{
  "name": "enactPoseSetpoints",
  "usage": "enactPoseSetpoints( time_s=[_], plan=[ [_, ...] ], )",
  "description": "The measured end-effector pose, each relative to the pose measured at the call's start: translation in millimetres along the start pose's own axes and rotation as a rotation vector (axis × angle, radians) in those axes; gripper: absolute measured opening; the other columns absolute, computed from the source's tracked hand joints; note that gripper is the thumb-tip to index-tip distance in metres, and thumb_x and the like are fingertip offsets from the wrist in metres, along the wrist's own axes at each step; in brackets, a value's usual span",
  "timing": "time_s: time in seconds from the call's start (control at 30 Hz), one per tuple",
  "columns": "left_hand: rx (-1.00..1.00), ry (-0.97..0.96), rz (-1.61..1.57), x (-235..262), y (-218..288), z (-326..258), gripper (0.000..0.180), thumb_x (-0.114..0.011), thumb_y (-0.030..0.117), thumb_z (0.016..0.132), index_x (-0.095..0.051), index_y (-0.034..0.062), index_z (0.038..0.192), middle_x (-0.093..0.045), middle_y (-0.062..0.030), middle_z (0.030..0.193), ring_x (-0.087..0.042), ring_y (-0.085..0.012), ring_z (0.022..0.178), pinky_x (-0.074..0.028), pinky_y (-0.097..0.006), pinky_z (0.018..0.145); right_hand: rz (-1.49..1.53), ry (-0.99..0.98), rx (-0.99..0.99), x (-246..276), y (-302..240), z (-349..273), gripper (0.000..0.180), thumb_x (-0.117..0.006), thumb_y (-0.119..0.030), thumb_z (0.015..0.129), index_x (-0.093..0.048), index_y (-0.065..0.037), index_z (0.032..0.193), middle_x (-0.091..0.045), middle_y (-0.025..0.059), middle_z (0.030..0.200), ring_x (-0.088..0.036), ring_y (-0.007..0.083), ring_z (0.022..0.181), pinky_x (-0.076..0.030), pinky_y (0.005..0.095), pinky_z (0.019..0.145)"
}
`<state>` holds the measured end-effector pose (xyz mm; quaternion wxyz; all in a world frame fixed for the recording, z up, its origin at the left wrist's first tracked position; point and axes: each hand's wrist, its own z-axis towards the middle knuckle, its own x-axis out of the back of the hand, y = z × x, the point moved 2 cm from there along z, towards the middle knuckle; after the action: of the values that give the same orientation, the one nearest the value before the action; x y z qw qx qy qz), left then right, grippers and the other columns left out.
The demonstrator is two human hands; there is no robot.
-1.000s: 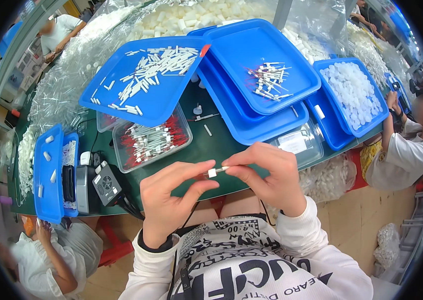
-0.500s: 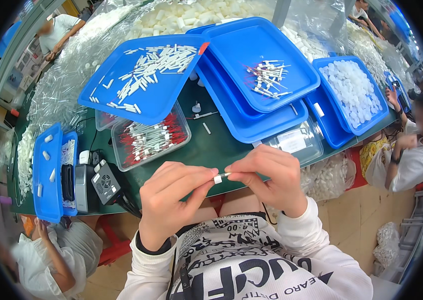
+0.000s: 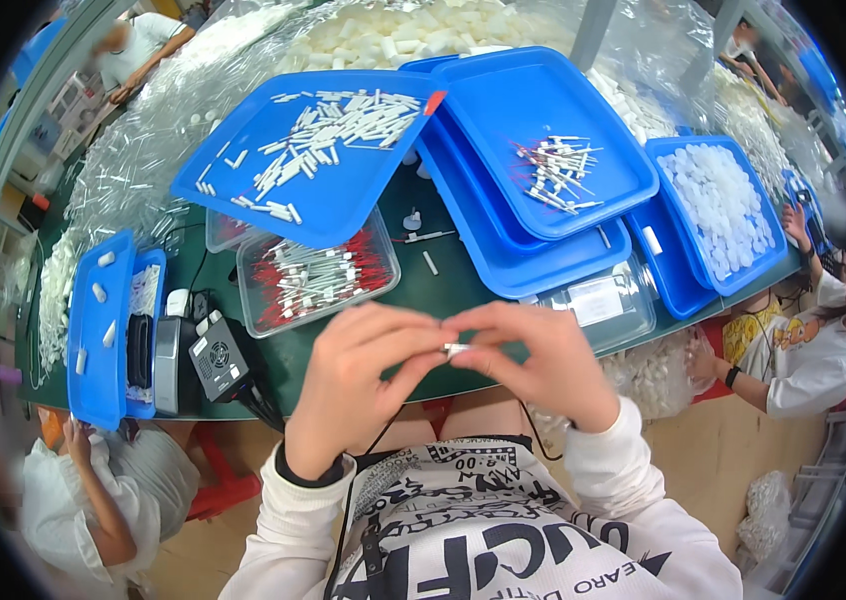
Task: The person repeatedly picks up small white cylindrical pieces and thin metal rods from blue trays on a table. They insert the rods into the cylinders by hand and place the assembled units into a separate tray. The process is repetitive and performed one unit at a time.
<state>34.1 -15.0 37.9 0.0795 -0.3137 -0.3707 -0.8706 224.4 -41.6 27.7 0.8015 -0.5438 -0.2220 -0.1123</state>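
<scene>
A small white cylindrical piece is held in front of my body, above the near edge of the table. My right hand pinches it between thumb and fingers. My left hand is closed at its left end, the fingertips of both hands almost meeting, so most of the piece is hidden. Just beyond my hands stands a clear plastic box of white pieces with red wires. A blue tray of loose white tubes overlaps the box's far side. Further right, another blue tray carries a small heap of red-wired white pieces.
On the right, a blue tray holds translucent white discs. A lidded clear box lies near the table edge. A black device with a fan grille and a narrow blue tray are on the left. Other people sit at both sides.
The view has shifted, so the table things appear slightly further right. My fingertips have drawn closer together around the white piece, covering more of it. On the right, a person's arm has lowered.
</scene>
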Motion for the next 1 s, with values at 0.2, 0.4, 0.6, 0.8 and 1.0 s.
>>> enactPoseSetpoints(
  time_s=[0.2,0.4,0.6,0.8,1.0],
  plan=[
    [0.330,0.192,0.374,39.8,-54.7,-0.5,0.018,-0.071,0.000,0.075,-0.071,0.0013,0.093,-0.070,-0.0108,0.087,-0.067,-0.0221,0.078,-0.051,-0.033,0.070,-0.202,0.112,-0.230,68.3,20.2,51.3,0.015,-0.068,-0.017,0.086,-0.071,-0.003,0.093,-0.068,0.0078,0.066,-0.063,0.0103,0.057,-0.046,0.0251,0.053],
    [0.349,0.147,0.625,29.6,-84.0,-3.3,0.014,-0.072,0.006,0.075,-0.071,0.0024,0.088,-0.068,-0.0103,0.087,-0.062,-0.0305,0.081,-0.048,-0.039,0.074,-0.627,0.161,-0.189,121.6,89.6,112.7,0.023,-0.070,-0.025,0.081,-0.072,-0.005,0.092,-0.070,0.0129,0.081,-0.066,0.0270,0.078,-0.050,0.0362,0.071],
    [0.293,0.153,0.669,19.3,-91.0,0.8,0.008,-0.073,0.009,0.073,-0.070,0.0074,0.081,-0.064,-0.0060,0.083,-0.058,-0.0280,0.082,-0.043,-0.039,0.071,-0.937,0.140,-0.262,125.4,121.9,151.2,0.026,-0.071,-0.027,0.078,-0.071,-0.009,0.096,-0.066,0.0126,0.098,-0.064,0.0304,0.091,-0.051,0.0405,0.079],
    [0.275,0.144,0.697,17.3,-94.0,-3.6,0.013,-0.071,0.006,0.074,-0.068,0.0081,0.086,-0.064,-0.0070,0.083,-0.057,-0.0295,0.079,-0.043,-0.040,0.070,-0.876,0.151,-0.048,65.3,66.1,197.8,0.025,-0.068,-0.026,0.080,-0.067,-0.012,0.100,-0.064,0.0114,0.105,-0.062,0.0310,0.099,-0.050,0.0413,0.083],
    [0.182,0.061,0.815,11.0,-83.8,2.8,0.015,-0.065,0.005,0.076,-0.065,0.0054,0.091,-0.063,-0.0074,0.088,-0.056,-0.0283,0.086,-0.041,-0.039,0.073,-0.746,-0.145,-0.033,-13.5,67.4,268.4,0.019,-0.062,-0.011,0.077,-0.071,-0.009,0.094,-0.070,0.0127,0.096,-0.066,0.0310,0.093,-0.052,0.0412,0.081]
  ],
)
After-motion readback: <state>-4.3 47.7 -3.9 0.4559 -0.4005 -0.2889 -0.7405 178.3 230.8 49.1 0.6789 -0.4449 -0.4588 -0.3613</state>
